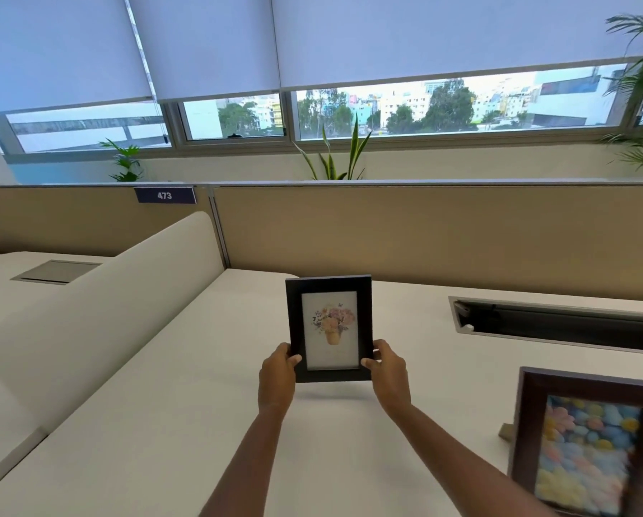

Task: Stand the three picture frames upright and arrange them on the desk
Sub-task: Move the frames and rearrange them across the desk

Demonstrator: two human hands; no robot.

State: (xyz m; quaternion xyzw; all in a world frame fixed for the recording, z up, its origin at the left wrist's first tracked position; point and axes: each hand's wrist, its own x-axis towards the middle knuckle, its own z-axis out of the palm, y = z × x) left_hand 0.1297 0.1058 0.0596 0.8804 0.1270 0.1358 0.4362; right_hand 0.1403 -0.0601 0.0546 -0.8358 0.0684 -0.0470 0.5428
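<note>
A small black picture frame with a flower-pot print is upright, facing me, in the middle of the white desk. My left hand grips its lower left edge and my right hand grips its lower right edge. Whether its bottom edge touches the desk I cannot tell. A larger dark brown frame with a pastel flower picture stands upright at the near right, partly cut off by the view's edge. A third frame is not in view.
A beige partition wall runs behind the desk. A dark cable slot is cut into the desk at the right rear. A curved white divider borders the desk on the left. Potted plants stand beyond the partition.
</note>
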